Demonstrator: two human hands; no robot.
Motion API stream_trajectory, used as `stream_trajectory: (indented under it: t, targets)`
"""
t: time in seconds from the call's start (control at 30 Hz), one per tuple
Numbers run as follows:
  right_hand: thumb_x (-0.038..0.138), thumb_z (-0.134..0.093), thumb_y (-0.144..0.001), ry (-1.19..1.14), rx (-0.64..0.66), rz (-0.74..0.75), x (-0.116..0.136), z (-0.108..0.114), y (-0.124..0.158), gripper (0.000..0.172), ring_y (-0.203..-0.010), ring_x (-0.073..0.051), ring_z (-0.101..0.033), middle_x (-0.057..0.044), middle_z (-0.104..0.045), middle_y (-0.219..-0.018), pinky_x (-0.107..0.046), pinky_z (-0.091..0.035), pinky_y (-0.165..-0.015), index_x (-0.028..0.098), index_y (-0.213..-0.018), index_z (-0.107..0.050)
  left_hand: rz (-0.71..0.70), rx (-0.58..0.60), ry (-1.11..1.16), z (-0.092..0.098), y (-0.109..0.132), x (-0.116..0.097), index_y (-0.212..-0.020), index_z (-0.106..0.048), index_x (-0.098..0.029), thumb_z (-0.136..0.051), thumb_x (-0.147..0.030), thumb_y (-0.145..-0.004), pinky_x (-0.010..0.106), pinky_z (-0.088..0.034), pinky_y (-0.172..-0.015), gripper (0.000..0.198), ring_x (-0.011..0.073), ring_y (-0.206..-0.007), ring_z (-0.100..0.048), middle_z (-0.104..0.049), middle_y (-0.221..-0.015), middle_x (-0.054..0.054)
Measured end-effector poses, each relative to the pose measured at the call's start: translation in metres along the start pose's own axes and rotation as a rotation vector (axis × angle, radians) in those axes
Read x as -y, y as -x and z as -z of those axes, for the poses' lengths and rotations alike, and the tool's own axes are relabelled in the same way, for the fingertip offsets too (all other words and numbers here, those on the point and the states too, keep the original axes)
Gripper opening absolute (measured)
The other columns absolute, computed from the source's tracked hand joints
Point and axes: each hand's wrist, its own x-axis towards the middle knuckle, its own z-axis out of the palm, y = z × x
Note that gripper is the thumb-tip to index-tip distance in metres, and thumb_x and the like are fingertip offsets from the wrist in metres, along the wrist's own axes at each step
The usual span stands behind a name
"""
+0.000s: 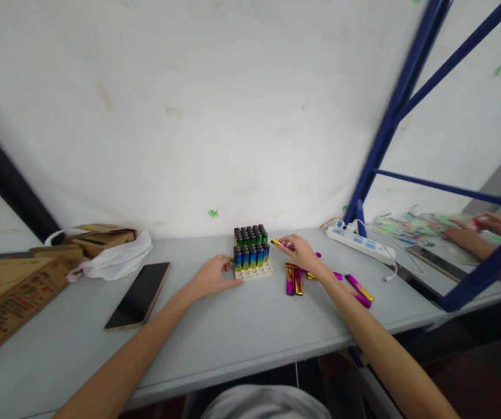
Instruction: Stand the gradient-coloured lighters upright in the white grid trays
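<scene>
A white holder tray [256,272] stands on the table with several black-topped lighters [252,256] upright in rows. The nearer ones are blue and yellow; green ones stand behind. Its front row of slots holds nothing. My left hand [215,276] is at the tray's left side, thumb along the front corner and fingers curled against it. Just right of the tray, my right hand [298,251] pinches a slim gold lighter [277,242] that sticks out leftward. Loose magenta and gold lighters [294,281] lie below and beside that hand, some partly hidden by the forearm.
A phone [139,295] lies left of my left hand. Cardboard boxes [14,297] and a white plastic bag [121,256] are at the far left. A power strip [361,243] and blue rack post [381,145] stand right. Another person's hands [472,233] are beyond the post.
</scene>
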Motion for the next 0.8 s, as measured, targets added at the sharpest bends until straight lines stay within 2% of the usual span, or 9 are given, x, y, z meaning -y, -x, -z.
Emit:
stream_trajectory:
  t: [0.07, 0.17, 0.23, 0.3, 0.53, 0.67, 0.8]
  targets:
    - [0.051, -0.05, -0.095, -0.225, -0.086, -0.107, 0.003, 0.003, 0.001, 0.04, -0.064, -0.014, -0.057, -0.004, -0.065, -0.084, -0.029, -0.048, -0.067, 0.017, -0.106, -0.069, -0.004, 0.0, 0.0, -0.001, -0.001, -0.001, -0.078, -0.062, -0.019, -0.07, -0.063, -0.066, 0.029, -0.043, -0.068, 0.047, 0.0191, -0.072, -0.057, -0.062, -0.077, 0.002]
    - [0.062, -0.052, -0.089, -0.558, -0.088, -0.224, 0.013, 0.007, 0.004, 0.046, -0.05, -0.009, -0.042, 0.004, -0.053, -0.065, -0.023, -0.039, -0.051, 0.019, -0.094, -0.064, -0.024, -0.007, -0.001, -0.004, -0.003, -0.002, -0.079, -0.062, -0.019, -0.069, -0.065, -0.067, 0.029, -0.043, -0.067, 0.048, 0.0195, -0.071, -0.057, -0.062, -0.077, 0.001]
    - [0.064, -0.058, -0.084, -0.712, -0.071, -0.265, 0.022, 0.009, 0.005, 0.044, -0.047, -0.007, -0.035, 0.007, -0.047, -0.062, -0.021, -0.032, -0.047, 0.02, -0.087, -0.06, -0.031, -0.012, 0.003, -0.006, -0.003, -0.001, -0.078, -0.062, -0.018, -0.069, -0.065, -0.066, 0.029, -0.043, -0.066, 0.049, 0.0196, -0.07, -0.057, -0.061, -0.076, 0.001]
    - [0.063, -0.066, -0.078, -0.788, -0.082, -0.295, 0.03, 0.008, 0.004, 0.044, -0.047, -0.006, -0.035, 0.007, -0.048, -0.062, -0.02, -0.03, -0.046, 0.02, -0.086, -0.059, -0.029, -0.012, 0.006, -0.007, -0.003, 0.0, -0.079, -0.062, -0.018, -0.069, -0.065, -0.067, 0.029, -0.043, -0.066, 0.049, 0.0192, -0.07, -0.057, -0.061, -0.076, 0.001]
    - [0.048, -0.084, -0.064, -0.849, -0.163, -0.221, 0.047, -0.011, -0.009, 0.042, -0.06, -0.012, -0.054, 0.002, -0.063, -0.065, -0.027, -0.045, -0.062, 0.017, -0.088, -0.069, -0.031, -0.005, 0.003, -0.008, -0.003, 0.002, -0.083, -0.062, -0.018, -0.068, -0.067, -0.068, 0.029, -0.042, -0.067, 0.052, 0.0189, -0.071, -0.056, -0.061, -0.078, 0.002]
    - [0.044, -0.084, -0.066, -0.898, -0.101, -0.205, 0.056, -0.026, -0.006, 0.036, -0.068, -0.015, -0.062, -0.001, -0.07, -0.072, -0.031, -0.049, -0.074, 0.017, -0.088, -0.074, -0.032, -0.008, 0.013, -0.008, -0.002, 0.001, -0.085, -0.062, -0.018, -0.069, -0.066, -0.069, 0.029, -0.042, -0.067, 0.051, 0.0188, -0.071, -0.056, -0.061, -0.079, 0.002]
    - [0.042, -0.083, -0.069, -0.97, -0.025, -0.21, 0.057, -0.034, 0.001, 0.04, -0.079, -0.018, -0.066, -0.003, -0.074, -0.081, -0.035, -0.05, -0.087, 0.018, -0.1, -0.076, -0.035, -0.009, 0.008, -0.008, -0.002, 0.0, -0.084, -0.063, -0.017, -0.068, -0.065, -0.07, 0.029, -0.041, -0.066, 0.05, 0.0187, -0.071, -0.054, -0.06, -0.077, 0.002]
